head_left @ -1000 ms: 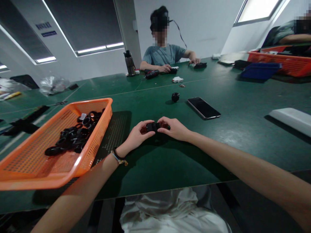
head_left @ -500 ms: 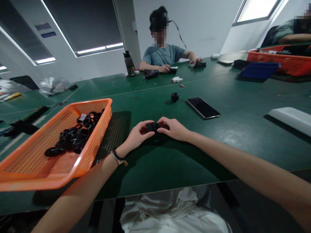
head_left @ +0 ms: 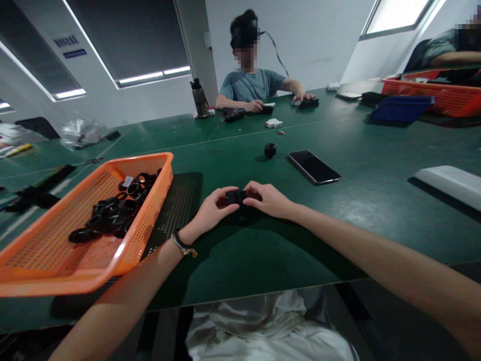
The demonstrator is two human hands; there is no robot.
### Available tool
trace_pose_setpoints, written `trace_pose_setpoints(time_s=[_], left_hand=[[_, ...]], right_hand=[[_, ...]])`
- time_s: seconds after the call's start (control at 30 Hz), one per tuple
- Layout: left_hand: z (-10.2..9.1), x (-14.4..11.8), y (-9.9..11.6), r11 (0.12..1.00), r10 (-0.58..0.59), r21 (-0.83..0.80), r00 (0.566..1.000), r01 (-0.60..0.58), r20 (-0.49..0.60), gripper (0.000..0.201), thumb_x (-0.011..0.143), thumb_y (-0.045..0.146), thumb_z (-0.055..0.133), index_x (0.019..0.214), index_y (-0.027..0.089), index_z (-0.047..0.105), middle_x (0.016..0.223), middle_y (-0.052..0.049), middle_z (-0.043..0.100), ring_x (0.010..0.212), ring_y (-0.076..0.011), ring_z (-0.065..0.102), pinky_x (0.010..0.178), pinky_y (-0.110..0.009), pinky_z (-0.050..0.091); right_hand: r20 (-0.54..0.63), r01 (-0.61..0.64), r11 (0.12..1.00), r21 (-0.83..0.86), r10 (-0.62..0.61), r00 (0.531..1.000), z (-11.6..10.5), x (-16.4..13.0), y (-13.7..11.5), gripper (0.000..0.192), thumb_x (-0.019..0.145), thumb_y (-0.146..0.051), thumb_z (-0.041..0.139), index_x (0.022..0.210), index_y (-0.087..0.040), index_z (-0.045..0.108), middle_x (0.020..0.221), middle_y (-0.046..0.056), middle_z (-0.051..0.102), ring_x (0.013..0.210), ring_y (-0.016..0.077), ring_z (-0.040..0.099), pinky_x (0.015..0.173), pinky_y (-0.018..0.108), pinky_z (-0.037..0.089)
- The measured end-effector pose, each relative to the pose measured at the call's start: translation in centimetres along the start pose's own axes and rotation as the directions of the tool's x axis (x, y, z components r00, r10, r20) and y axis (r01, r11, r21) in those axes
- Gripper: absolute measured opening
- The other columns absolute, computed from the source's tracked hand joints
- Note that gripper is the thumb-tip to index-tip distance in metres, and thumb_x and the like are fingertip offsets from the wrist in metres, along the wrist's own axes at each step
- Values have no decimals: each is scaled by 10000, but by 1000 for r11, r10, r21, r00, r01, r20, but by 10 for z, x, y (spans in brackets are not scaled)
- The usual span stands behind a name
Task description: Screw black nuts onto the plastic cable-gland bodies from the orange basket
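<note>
A small black plastic part (head_left: 233, 197) is held just over the green table, between my two hands. My left hand (head_left: 214, 206) pinches its left end between thumb and fingers. On its right end, my right hand (head_left: 267, 198) grips with thumb and fingertips, which hide part of it. Whether it is one piece or two joined pieces I cannot tell. Beyond the hands a round black ring-like part (head_left: 270, 150) stands on the table. To my left, an orange basket (head_left: 171, 168) holds a heap of black plastic parts (head_left: 112, 213), several of them ring-shaped.
Right of the round part lies a phone (head_left: 314, 167). A white long object (head_left: 453, 185) rests at the right. Across the table sits a person (head_left: 251, 85) handling small parts, near a power tool (head_left: 233, 115) and a flask (head_left: 199, 99). A blue bin (head_left: 402, 109) and red basket (head_left: 451, 95) stand far right.
Both hands and the black part stay nearly where they were. Across the table, the person's hand on the dark object has shifted slightly.
</note>
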State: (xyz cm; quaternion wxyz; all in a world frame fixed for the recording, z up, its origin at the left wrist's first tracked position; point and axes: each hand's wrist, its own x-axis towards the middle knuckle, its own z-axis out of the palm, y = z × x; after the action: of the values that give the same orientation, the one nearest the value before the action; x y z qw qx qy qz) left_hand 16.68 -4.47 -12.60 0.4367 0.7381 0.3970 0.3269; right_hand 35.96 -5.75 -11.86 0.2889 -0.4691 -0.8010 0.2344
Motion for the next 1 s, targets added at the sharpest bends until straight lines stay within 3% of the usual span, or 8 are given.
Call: trace_pose_setpoints(time_s=[1.0], left_hand=[[0, 0, 2, 1000, 5, 27, 1000, -6, 14, 454, 678, 304, 643, 1112, 192, 569, 1004, -50, 570, 828, -149, 546, 770, -298, 466]], right_hand=[[38, -46, 999, -21, 47, 998, -1, 0, -1, 125, 819, -286, 532, 791, -170, 496, 677, 4, 590, 620, 137, 536, 558, 228, 340]])
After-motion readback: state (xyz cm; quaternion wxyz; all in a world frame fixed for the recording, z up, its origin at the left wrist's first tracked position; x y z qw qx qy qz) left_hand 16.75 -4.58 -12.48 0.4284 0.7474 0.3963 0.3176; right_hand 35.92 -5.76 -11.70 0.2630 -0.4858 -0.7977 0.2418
